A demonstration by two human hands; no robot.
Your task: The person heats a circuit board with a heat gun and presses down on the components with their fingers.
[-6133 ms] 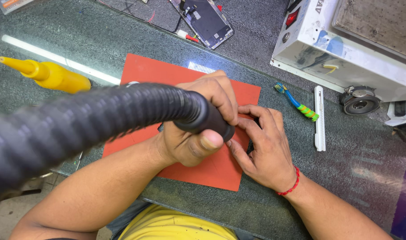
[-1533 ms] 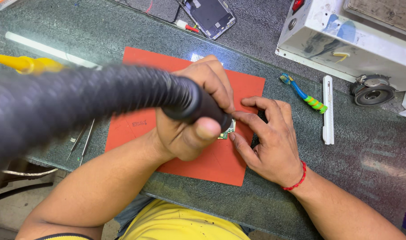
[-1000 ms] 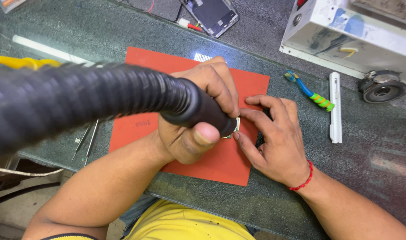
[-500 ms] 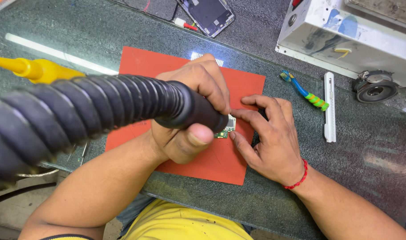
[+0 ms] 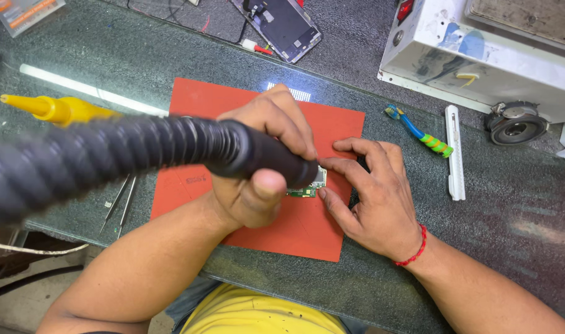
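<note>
My left hand (image 5: 264, 161) grips the black handle of a hot-air tool (image 5: 264, 158) with a thick ribbed black hose (image 5: 97, 164) running off to the left. Its nozzle end points down at a small green circuit board (image 5: 307, 188) lying on an orange-red work mat (image 5: 202, 179). My right hand (image 5: 372, 192) rests on the mat beside the board, thumb and forefinger touching its right edge and pinning it. Much of the board is hidden under the tool.
A yellow squeeze bottle (image 5: 59, 108) lies left of the mat, tweezers (image 5: 121, 201) under the hose. A disassembled phone (image 5: 282, 25) lies at the back. A blue-green brush (image 5: 418, 130) and a white bar (image 5: 454, 151) sit right, by a white machine box (image 5: 480, 49).
The hose has swung lower across the view and the tool tip has stayed over the board. My right hand has kept its hold on the board's edge; the view has shifted slightly.
</note>
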